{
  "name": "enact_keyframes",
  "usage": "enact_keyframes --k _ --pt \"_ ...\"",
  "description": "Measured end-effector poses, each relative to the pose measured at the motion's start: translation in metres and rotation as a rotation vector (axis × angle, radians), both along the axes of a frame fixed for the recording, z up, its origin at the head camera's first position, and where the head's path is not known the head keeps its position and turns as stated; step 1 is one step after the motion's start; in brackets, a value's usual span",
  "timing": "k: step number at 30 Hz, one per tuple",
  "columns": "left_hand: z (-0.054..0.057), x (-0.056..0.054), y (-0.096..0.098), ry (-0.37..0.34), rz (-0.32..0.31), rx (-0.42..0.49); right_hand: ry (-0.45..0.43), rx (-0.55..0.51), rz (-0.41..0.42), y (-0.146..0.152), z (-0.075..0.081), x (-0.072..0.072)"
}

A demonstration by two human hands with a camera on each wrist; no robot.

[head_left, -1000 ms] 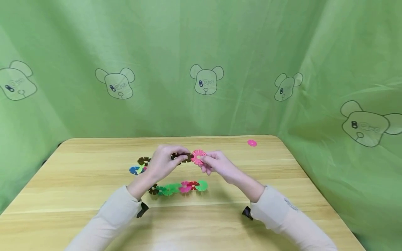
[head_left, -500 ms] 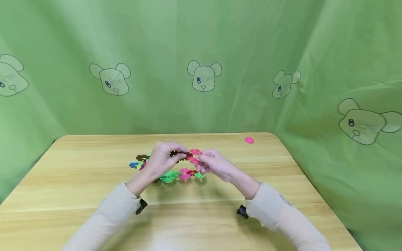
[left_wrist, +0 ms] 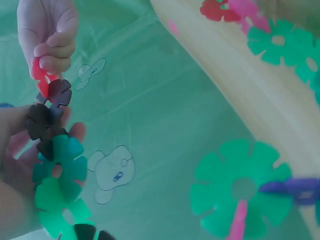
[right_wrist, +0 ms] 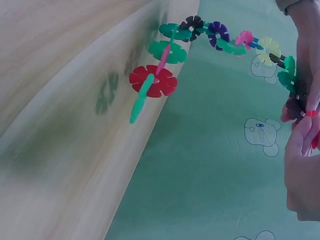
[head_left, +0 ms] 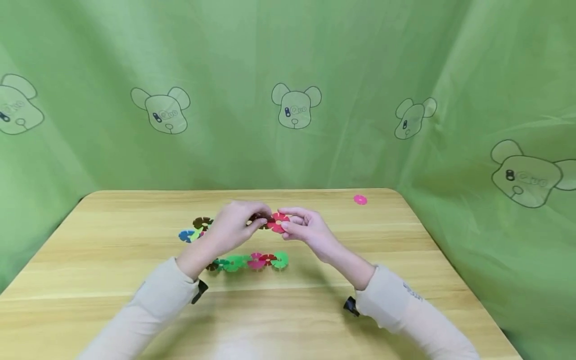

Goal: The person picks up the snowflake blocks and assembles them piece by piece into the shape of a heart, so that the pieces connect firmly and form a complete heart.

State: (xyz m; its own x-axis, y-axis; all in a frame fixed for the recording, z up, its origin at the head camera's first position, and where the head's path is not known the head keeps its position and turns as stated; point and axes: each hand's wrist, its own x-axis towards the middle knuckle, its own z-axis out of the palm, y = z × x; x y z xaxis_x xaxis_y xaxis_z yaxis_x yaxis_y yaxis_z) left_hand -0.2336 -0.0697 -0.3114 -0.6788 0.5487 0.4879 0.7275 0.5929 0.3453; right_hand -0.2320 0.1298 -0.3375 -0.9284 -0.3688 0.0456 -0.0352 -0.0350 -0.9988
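Observation:
In the head view my left hand (head_left: 231,227) pinches a dark brown flower-shaped disc (left_wrist: 39,122) near the end of a chain of slotted plastic discs. A red flower disc (head_left: 281,218) sits at that end, overlapping the brown one. My right hand (head_left: 310,234) holds the red disc by its right side, thumb in front and index finger along its top edge. From my left hand the chain curves round past a blue disc (head_left: 185,236) to pink (head_left: 254,265) and green (head_left: 282,263) discs at its other end. My left hand and forearm hide part of it.
One loose pink flower disc (head_left: 360,199) lies near the back right corner of the wooden table (head_left: 279,320). Behind the table hangs a green curtain (head_left: 234,150) printed with bear heads. The chain's free end hangs in front of both hands, nearer the body.
The red disc was tilted half a second ago and now faces the camera more squarely. My right index finger has straightened along its top. The chain's near part has swung slightly left.

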Motion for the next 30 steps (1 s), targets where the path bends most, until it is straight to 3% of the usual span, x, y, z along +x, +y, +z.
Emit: enact_keyframes --k 6,10,15,19,24,27,30 --pt "-0.003 -0.001 0.008 0.068 0.014 -0.053 -0.017 -0.020 -0.031 0.002 -0.002 0.000" --pt "-0.003 -0.003 0.012 0.055 0.036 -0.072 -0.019 -0.029 -0.019 0.002 -0.002 0.000" --pt "0.000 -0.006 0.014 0.034 0.047 -0.182 0.024 0.013 0.033 0.009 -0.005 -0.005" --pt "0.004 -0.007 0.009 -0.019 0.049 -0.233 0.088 0.210 0.067 0.032 -0.014 -0.033" --pt "0.012 -0.006 0.003 -0.086 0.031 -0.252 0.163 0.628 -0.063 0.089 -0.038 -0.083" --pt "0.016 -0.004 0.002 -0.116 0.019 -0.267 0.094 0.835 -0.105 0.128 -0.056 -0.105" --pt "0.017 -0.004 0.003 -0.145 0.011 -0.281 -0.020 0.935 -0.088 0.162 -0.071 -0.118"
